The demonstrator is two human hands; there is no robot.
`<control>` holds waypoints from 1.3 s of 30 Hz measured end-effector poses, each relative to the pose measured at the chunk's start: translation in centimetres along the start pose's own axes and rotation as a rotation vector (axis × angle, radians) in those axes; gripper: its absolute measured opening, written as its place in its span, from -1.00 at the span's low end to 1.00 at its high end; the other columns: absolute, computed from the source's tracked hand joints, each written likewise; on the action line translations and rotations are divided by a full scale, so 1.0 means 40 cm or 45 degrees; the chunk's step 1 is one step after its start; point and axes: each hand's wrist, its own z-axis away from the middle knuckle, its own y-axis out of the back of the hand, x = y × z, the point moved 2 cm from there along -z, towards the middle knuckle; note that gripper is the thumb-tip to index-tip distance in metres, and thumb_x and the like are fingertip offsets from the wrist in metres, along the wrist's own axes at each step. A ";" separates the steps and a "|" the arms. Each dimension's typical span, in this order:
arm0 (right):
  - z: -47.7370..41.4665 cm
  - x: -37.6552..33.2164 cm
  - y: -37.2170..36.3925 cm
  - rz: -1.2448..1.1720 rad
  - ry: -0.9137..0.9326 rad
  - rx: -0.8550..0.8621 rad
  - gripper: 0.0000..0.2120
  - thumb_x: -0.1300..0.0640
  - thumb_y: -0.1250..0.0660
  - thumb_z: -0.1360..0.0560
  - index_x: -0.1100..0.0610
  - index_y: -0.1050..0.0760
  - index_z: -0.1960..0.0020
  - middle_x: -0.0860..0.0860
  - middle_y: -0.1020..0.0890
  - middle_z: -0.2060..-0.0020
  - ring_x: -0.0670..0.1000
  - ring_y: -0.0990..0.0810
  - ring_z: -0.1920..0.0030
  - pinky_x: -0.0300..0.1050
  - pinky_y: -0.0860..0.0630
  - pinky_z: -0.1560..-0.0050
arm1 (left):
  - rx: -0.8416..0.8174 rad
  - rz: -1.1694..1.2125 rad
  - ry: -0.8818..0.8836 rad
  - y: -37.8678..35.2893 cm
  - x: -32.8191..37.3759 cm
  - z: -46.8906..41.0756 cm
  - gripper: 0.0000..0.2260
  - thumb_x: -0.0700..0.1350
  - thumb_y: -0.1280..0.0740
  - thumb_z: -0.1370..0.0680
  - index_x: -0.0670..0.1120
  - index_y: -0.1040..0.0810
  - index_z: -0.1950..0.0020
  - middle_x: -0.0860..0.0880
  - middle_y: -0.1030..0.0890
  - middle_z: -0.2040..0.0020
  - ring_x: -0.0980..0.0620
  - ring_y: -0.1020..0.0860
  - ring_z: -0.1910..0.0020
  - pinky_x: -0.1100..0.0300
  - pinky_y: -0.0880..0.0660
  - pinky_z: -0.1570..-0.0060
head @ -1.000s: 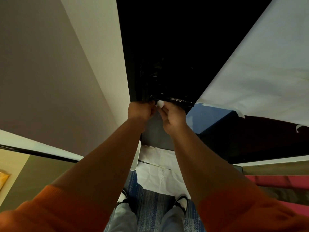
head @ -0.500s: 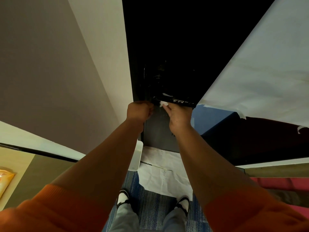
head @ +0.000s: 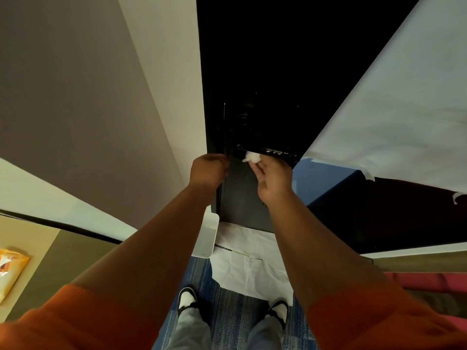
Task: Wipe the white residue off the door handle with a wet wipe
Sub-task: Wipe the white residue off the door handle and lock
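Step in hand: wiping. The right hand (head: pixel 274 179) pinches a bunched wipe (head: pixel 252 156) against the left end of the handle (head: pixel 266 154), a dark bar at frame centre on the black door (head: pixel 252 72). The left hand (head: pixel 208 170) is fisted at the door edge; what it grips cannot be told. White residue (head: pixel 276 152) shows on the bar right of the wipe. The next move likely calls for firm strokes rightward along it. No legible writing; the orange packet (head: pixel 10 270) at lower left is unreadable.
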 end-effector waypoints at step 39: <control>0.025 0.424 0.099 1.449 -0.150 -0.493 -0.81 0.28 -0.43 -0.48 0.16 -0.58 -0.08 0.11 -0.69 0.19 -0.01 -0.67 0.33 -0.17 -0.56 0.39 | 0.167 -0.498 0.086 0.181 -0.443 0.001 -0.93 -0.17 -0.44 -0.54 -0.02 -0.69 0.04 -0.05 -0.69 0.13 -0.08 -0.68 0.07 0.00 -0.67 -0.04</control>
